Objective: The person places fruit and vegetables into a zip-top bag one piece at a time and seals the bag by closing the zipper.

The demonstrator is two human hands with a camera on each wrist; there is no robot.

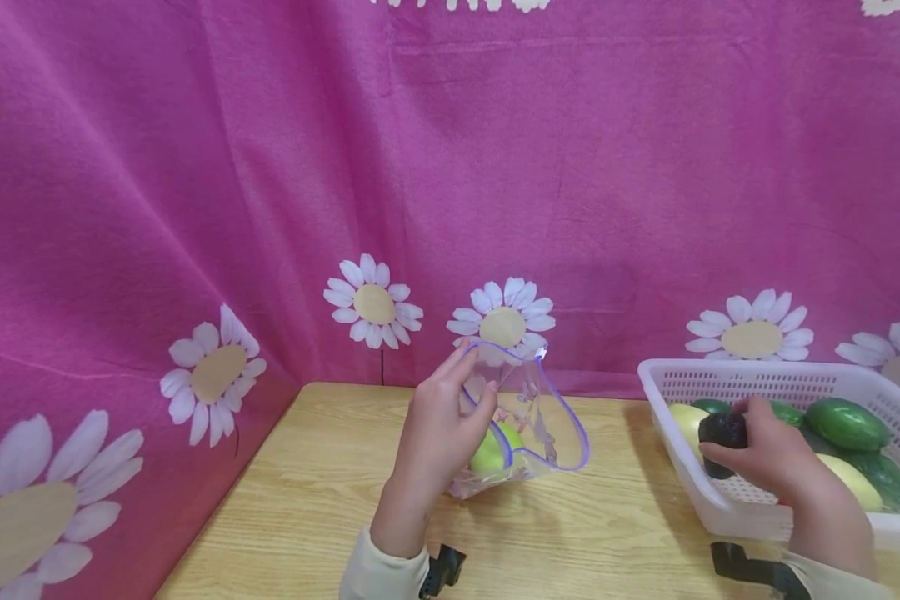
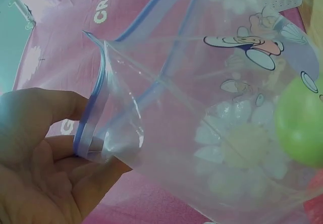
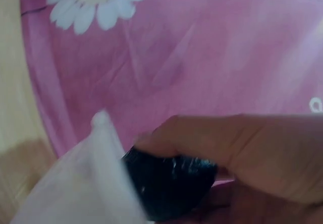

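My left hand [image 1: 442, 417] grips the rim of a clear zip bag [image 1: 562, 408] with a purple-blue zip edge, a white slider and cartoon prints. The bag's mouth gapes toward the right. Inside lies a round, smooth green fruit [image 2: 303, 123]; something red [image 2: 315, 204] shows at the lower right of the left wrist view. Over the left side of a white basket [image 1: 675, 454], my right hand [image 1: 776, 458] holds a dark, bumpy avocado [image 1: 722, 429] between thumb and fingers. In the right wrist view the basket's blurred rim [image 3: 106, 153] partly covers the avocado [image 3: 171, 183].
Yellow fruits [image 1: 851, 483], a glossy green oval one [image 1: 847, 423] and other green produce [image 1: 881, 479] lie in the basket, at the right of the wooden table [image 1: 330, 467]. A pink cloth [image 1: 570, 167] with white daisies hangs behind and to the left.
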